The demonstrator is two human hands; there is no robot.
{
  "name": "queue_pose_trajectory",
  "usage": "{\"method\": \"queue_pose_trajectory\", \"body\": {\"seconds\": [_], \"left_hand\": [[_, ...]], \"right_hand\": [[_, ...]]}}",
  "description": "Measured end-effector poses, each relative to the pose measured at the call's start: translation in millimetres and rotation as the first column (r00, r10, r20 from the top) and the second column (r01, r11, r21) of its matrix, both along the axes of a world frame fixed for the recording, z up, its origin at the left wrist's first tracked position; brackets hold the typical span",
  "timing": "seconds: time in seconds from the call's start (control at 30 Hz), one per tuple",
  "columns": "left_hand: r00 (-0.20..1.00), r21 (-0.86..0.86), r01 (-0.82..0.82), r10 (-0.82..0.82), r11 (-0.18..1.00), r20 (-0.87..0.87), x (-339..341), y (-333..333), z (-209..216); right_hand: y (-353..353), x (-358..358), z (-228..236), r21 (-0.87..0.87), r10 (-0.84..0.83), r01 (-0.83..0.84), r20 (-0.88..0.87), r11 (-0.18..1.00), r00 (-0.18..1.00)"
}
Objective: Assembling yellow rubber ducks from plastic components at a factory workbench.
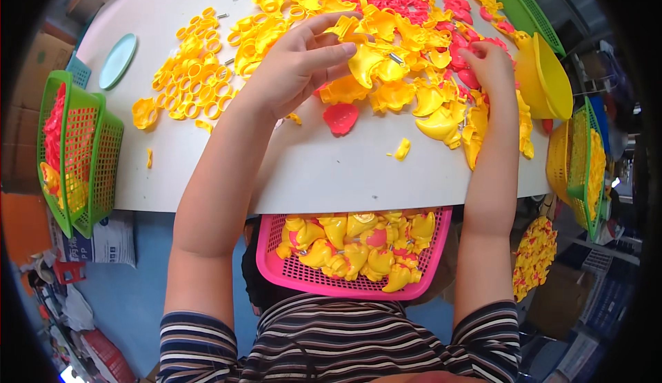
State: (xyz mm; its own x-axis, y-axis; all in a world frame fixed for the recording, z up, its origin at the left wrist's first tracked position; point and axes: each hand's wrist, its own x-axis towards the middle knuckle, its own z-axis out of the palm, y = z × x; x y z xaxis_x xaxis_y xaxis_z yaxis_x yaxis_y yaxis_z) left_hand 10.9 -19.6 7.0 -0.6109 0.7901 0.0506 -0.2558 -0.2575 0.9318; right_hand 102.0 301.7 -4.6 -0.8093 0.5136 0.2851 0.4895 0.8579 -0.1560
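My left hand (303,62) is raised over the white table, its thumb and fingers closed on a yellow moulded plastic piece (360,66). A small metal spring (395,58) shows beside that piece. To the right, my right hand (491,69) reaches into the heap with fingers curled down onto a red plastic piece (469,78); its fingertips are partly hidden. Yellow shell pieces (431,97) lie between my hands, with red pieces (396,2) behind them. A single red piece (340,118) rests nearer to me. Left of my left hand spread many yellow rings (196,86).
On my lap sits a pink basket (265,259) of yellow-and-red assembled figures (358,245). Green baskets (103,155) stand off the table's left end. A yellow bowl (552,79) and a green basket (531,11) line the right side. A pale blue lid (118,61) lies far left.
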Motion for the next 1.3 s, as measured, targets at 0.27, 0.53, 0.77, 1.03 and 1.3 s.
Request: {"method": "queue_pose_trajectory", "body": {"seconds": [0.27, 0.53, 0.77, 1.03, 1.3], "left_hand": [[0.996, -0.032, -0.036, 0.038, 0.999, 0.085, 2.4, 3.1, -0.9], [0.994, 0.026, -0.059, 0.056, 0.998, 0.091, 11.1, 8.1, -5.0], [0.998, -0.027, -0.059, 0.06, 0.998, 0.01, 15.8, 12.1, -4.3], [0.999, -0.063, -0.052, 0.051, 0.997, -0.019, 18.2, 13.6, -7.3], [0.998, -0.074, -0.063, 0.061, 0.995, -0.022, 18.8, 13.8, -8.5]], "right_hand": [[2.5, -2.4, 1.7, -0.146, 0.001, -0.043, -0.277, 0.988, 0.961], [-111.1, 0.1, 30.6, -0.74, -0.062, -0.607, -0.647, 0.29, 0.76], [-132.0, 2.5, 19.6, -0.601, 0.073, -0.646, -0.703, 0.47, 0.707], [-126.6, 8.5, 30.1, -0.685, 0.082, -0.591, -0.622, 0.426, 0.779], [-138.6, 10.2, 26.7, -0.564, 0.146, -0.666, -0.7, 0.488, 0.699]]}}
